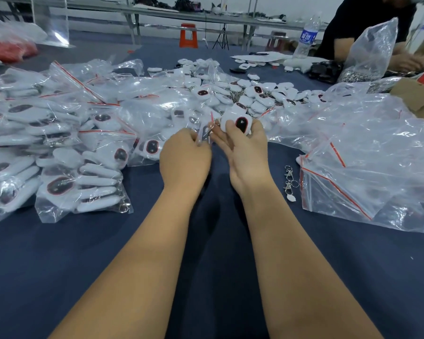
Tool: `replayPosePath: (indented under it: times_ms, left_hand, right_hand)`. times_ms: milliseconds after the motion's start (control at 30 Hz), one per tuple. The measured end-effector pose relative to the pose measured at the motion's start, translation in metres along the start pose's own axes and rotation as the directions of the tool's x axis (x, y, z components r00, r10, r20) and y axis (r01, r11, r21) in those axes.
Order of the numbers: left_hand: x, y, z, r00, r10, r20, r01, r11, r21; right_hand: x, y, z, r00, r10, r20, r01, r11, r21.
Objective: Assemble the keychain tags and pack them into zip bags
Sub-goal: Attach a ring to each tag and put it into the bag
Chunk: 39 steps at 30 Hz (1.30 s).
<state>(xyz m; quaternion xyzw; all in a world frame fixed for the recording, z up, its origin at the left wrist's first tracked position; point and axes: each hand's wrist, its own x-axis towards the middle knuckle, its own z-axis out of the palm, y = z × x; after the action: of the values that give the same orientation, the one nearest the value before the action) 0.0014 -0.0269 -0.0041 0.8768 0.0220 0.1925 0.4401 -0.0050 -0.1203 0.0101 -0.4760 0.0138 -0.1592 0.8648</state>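
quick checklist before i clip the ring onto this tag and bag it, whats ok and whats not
1. Tag held firmly: ok. The right hand grips the white tag, dark oval face up.
2. Key ring in hand: ok. The left hand pinches a metal key ring beside the tag.
3. Ring joined to tag: cannot tell. The fingers hide the joint and the picture is blurred there.
4. Spare clasps nearby: ok. Loose metal clasps lie on the blue table by the right wrist.
5. Empty zip bags nearby: ok. A pile of clear zip bags lies to the right.
6. Finished packs set apart: ok. Filled bags are stacked to the left.
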Motion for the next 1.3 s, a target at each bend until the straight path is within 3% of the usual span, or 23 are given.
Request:
replayPosePath:
  times_ms: [67, 133, 200, 267, 333, 367, 433, 500, 600, 700, 833, 933, 1033, 1200, 1300]
  left_hand:
    - [0.001, 0.000, -0.005, 0.991, -0.130, -0.045, 0.116, 0.966, -0.231]
    - [0.001, -0.001, -0.008, 0.980, -0.186, -0.069, 0.147, 0.915, -0.377]
    - [-0.001, 0.002, -0.009, 0.988, -0.126, -0.094, 0.080, 0.917, -0.390]
    - [-0.005, 0.005, -0.007, 0.993, 0.024, -0.118, -0.056, 0.959, -0.279]
    - [-0.008, 0.007, -0.004, 0.978, 0.156, -0.135, -0.178, 0.969, -0.171]
    - [-0.009, 0.007, -0.003, 0.971, 0.190, -0.145, -0.211, 0.966, -0.149]
    - [-0.009, 0.007, -0.003, 0.970, 0.190, -0.151, -0.215, 0.962, -0.168]
    - [-0.011, 0.009, -0.003, 0.977, 0.155, -0.150, -0.189, 0.950, -0.250]
    - [-0.013, 0.013, -0.010, 0.990, 0.078, -0.120, -0.130, 0.839, -0.528]
    - [-0.007, 0.008, -0.021, 0.971, -0.069, -0.229, -0.104, 0.740, -0.665]
    - [0.006, -0.004, -0.033, 0.893, -0.317, -0.320, -0.055, 0.629, -0.776]
    - [0.010, -0.007, -0.033, 0.878, -0.361, -0.315, -0.047, 0.590, -0.806]
    - [0.012, -0.011, -0.029, 0.914, -0.324, -0.245, 0.006, 0.613, -0.790]
    - [0.015, -0.012, -0.018, 0.967, -0.243, 0.073, 0.231, 0.723, -0.651]
    - [0.012, -0.011, -0.015, 0.958, -0.193, 0.214, 0.276, 0.826, -0.491]
  right_hand:
    - [-0.001, 0.005, 0.003, 1.000, -0.028, 0.011, 0.030, 0.981, -0.194]
    - [-0.002, 0.010, 0.003, 0.996, -0.083, 0.019, 0.082, 0.882, -0.463]
    - [-0.004, 0.013, 0.005, 0.990, -0.116, 0.075, 0.137, 0.761, -0.635]
    - [-0.004, 0.017, 0.004, 0.984, -0.119, 0.131, 0.177, 0.657, -0.733]
    - [-0.003, 0.020, 0.004, 0.985, -0.134, 0.108, 0.169, 0.636, -0.753]
    - [-0.004, 0.019, 0.004, 0.989, -0.131, 0.069, 0.141, 0.691, -0.709]
    - [-0.003, 0.018, 0.003, 0.994, -0.099, 0.045, 0.107, 0.799, -0.592]
    - [-0.005, 0.016, 0.005, 0.993, -0.081, 0.080, 0.113, 0.811, -0.575]
    - [-0.003, 0.012, 0.007, 0.985, -0.168, 0.041, 0.156, 0.758, -0.633]
    - [-0.005, 0.004, 0.004, 0.992, -0.066, -0.108, -0.011, 0.805, -0.593]
    - [0.000, 0.010, -0.006, 0.997, 0.010, 0.071, 0.047, 0.661, -0.749]
    - [0.001, 0.000, -0.005, 0.998, -0.037, 0.047, 0.058, 0.820, -0.570]
    - [0.007, -0.014, -0.013, 1.000, -0.004, -0.024, -0.004, 0.938, -0.347]
    - [0.012, -0.031, -0.025, 0.997, 0.077, -0.016, -0.078, 0.995, -0.061]
    - [0.012, -0.033, -0.025, 0.996, 0.088, -0.012, -0.087, 0.994, 0.064]
